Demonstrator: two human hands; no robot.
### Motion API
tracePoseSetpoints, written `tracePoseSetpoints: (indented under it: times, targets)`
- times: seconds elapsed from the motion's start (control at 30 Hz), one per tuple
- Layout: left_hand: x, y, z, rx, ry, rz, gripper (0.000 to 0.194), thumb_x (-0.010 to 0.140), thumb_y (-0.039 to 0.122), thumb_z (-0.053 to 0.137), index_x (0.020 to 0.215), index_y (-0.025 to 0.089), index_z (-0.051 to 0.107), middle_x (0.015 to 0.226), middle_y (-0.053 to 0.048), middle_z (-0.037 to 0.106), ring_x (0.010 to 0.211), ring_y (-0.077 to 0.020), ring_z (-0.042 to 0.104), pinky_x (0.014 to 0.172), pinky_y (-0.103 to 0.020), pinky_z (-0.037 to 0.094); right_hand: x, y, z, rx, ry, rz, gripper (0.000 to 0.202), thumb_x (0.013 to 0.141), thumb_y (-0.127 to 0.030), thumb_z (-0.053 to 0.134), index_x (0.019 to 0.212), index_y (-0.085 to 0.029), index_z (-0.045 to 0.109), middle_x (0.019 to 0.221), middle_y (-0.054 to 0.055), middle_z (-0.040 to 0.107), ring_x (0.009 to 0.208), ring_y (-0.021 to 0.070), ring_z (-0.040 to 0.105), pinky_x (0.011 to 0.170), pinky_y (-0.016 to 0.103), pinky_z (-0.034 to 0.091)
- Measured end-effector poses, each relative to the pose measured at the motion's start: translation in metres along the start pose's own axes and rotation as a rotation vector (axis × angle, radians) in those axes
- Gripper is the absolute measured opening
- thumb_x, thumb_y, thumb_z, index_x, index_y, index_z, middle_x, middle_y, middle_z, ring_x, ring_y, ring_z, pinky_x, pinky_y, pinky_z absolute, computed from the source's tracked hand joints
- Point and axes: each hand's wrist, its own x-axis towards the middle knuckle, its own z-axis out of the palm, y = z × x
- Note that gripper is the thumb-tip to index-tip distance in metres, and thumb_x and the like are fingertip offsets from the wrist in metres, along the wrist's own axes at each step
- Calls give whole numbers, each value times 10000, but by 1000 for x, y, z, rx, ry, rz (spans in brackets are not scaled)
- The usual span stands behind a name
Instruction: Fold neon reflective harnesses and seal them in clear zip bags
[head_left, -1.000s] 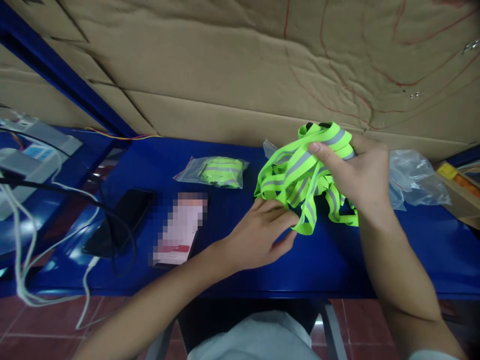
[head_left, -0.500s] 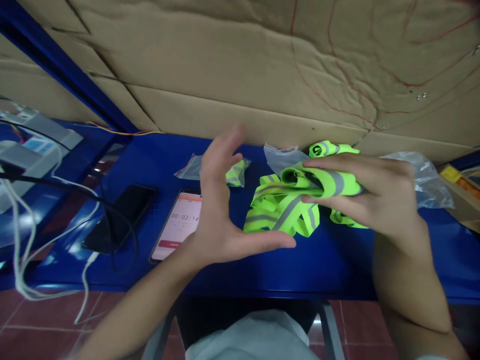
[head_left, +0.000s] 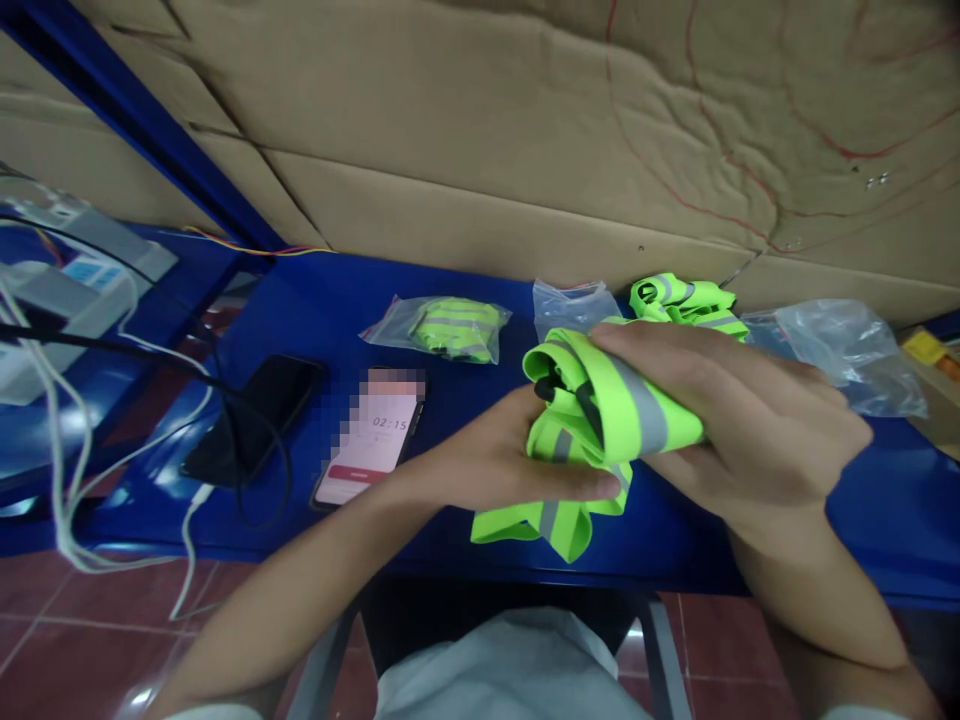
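My right hand (head_left: 757,430) is wrapped around a folded neon yellow-green reflective strap (head_left: 626,400) with a grey stripe and black parts showing inside the roll. My left hand (head_left: 502,460) closes on the lower folds of the same strap, thumb in front and most fingers hidden behind. Loose loops of strap hang below the left thumb, over the blue table (head_left: 660,545). Behind the right hand, another reflective strap bundle (head_left: 686,298) lies against the cardboard. A clear zip bag (head_left: 450,328) with a folded strap in it lies beyond my left hand.
Left of my hands lie a phone with a running timer (head_left: 367,440) and a black phone (head_left: 255,415) on a cable. White cables (head_left: 67,500) drape at far left. Clear plastic bags (head_left: 847,350) rest at right, near a cardboard box (head_left: 934,385). A cardboard wall (head_left: 450,130) closes off the back.
My left hand, open before, has moved right and closed on the strap. The right hand has brought its roll lower and nearer, and the loose loops are lifted toward me.
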Motion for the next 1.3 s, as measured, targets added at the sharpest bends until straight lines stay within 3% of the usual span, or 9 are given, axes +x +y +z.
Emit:
tracePoseSetpoints:
  times: [0.23, 0.33, 0.4, 0.5, 0.6, 0.67, 0.83, 1.03, 1.3]
  targets:
    - [13, -26, 16, -279, -129, -79, 256, 845, 358, 824, 939, 143, 720, 897, -62, 730, 817, -169, 688, 752, -282, 588, 4, 3, 18, 68, 35, 221, 328, 980, -371, 706, 1298, -303, 744, 1245, 26, 766, 1119, 303, 756, 980, 437, 632]
    - [14, -28, 10, -305, -156, -109, 291, 835, 316, 835, 1047, 155, 716, 967, -78, 755, 891, -187, 713, 796, -302, 596, 8, 4, 19, 156, 93, 324, 275, 920, -399, 785, 1174, -294, 797, 1131, 38, 795, 1036, 304, 772, 920, 444, 643]
    - [13, -30, 2, -255, -189, -127, 317, 851, 318, 817, 1106, 155, 723, 1065, -111, 772, 997, -228, 731, 857, -341, 603, 10, 7, 17, 322, 102, 416, 194, 864, -389, 845, 1022, -281, 821, 971, 15, 807, 852, 252, 780, 752, 376, 652]
    - [12, -34, -7, -68, -259, -124, 366, 873, 337, 783, 1190, 166, 718, 1191, -124, 769, 1110, -272, 725, 965, -403, 594, 13, 15, 14, 738, -118, 637, 179, 819, -425, 875, 897, -272, 823, 803, -16, 780, 643, 185, 724, 549, 293, 589]
    - [10, -39, -8, 122, -294, -55, 355, 894, 332, 747, 1205, 164, 710, 1218, -114, 763, 1142, -284, 718, 1034, -417, 569, 14, 22, 16, 1076, -383, 811, 274, 812, -481, 871, 965, -258, 826, 900, 15, 799, 731, 199, 750, 631, 295, 620]
    - [9, -41, -6, 144, -247, 26, 355, 923, 330, 712, 1230, 153, 701, 1260, -130, 748, 1200, -296, 700, 1087, -432, 543, 15, 25, 20, 1178, -423, 878, 303, 812, -498, 868, 986, -256, 812, 953, 23, 801, 789, 201, 758, 682, 289, 624]
    - [14, -39, -1, 36, -193, 39, 377, 937, 326, 712, 1279, 167, 692, 1337, -135, 726, 1306, -296, 653, 1129, -440, 517, 19, 28, 27, 1217, -422, 937, 359, 837, -503, 848, 1121, -300, 763, 960, 2, 789, 777, 168, 740, 639, 248, 589]
    - [16, -31, 7, -135, -207, -21, 423, 783, 327, 864, 1147, 172, 714, 1165, -94, 774, 1107, -267, 727, 964, -375, 589, 20, 29, 26, 1233, -391, 943, 344, 829, -471, 859, 1092, -289, 733, 897, -17, 770, 719, 150, 721, 627, 246, 580]
    - [11, -37, 6, 4, -164, 10, 332, 929, 366, 723, 1190, 161, 705, 1131, -96, 766, 1105, -241, 715, 969, -347, 580, 22, 36, 35, 1276, -486, 1014, 400, 833, -506, 825, 1104, -253, 674, 933, 9, 748, 717, 159, 701, 605, 268, 567]
